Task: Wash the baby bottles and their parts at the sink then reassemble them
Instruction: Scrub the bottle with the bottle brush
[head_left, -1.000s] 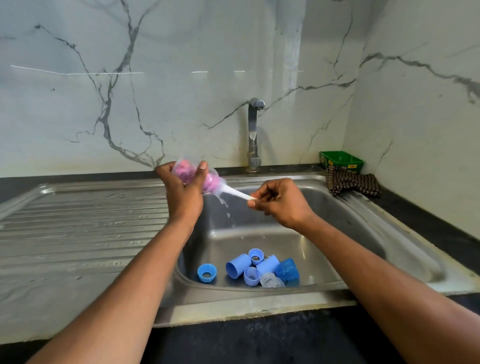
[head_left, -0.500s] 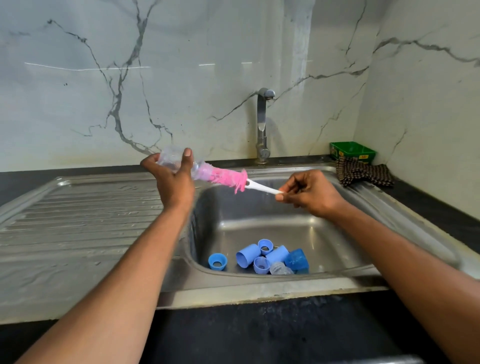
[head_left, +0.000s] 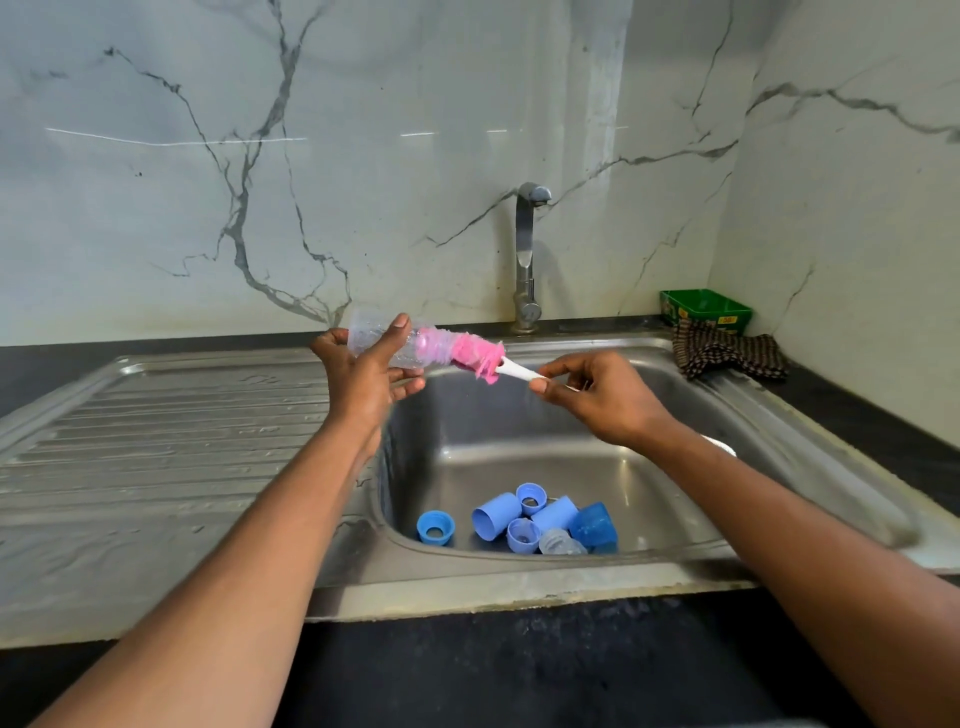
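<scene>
White marble with grey veins (head_left: 363, 182) lines the back wall and turns the corner along the right wall, glossy enough to catch streaks of light. Below it a dark countertop (head_left: 519, 670) carries a stainless steel sink (head_left: 519, 587) whose ribbed drainboard (head_left: 171, 447) runs to the left edge and whose basin sits to the right. A steel tap (head_left: 527, 260) rises from the back rim of the basin, with no water visibly running. In the back right corner of the counter stands a small green tub (head_left: 706, 309), and a dark checked cloth (head_left: 727, 353) lies crumpled just in front of it, touching the sink's rim.

Over the basin's left edge, the left hand (head_left: 369, 384) is wrapped around a clear baby bottle (head_left: 384, 340), held nearly on its side with the mouth pointing right. A pink bottle brush (head_left: 475, 356) sits partly inside the bottle's neck, most of its bristles outside. The right hand (head_left: 608, 400) pinches the brush's white handle (head_left: 517, 370) between thumb and fingertips.

Down at the near edge of the basin floor lies a cluster of blue caps and rings (head_left: 524, 517), touching one another, with one blue ring (head_left: 435, 526) lying slightly apart to the left and a clear teat (head_left: 560, 543) among them.
</scene>
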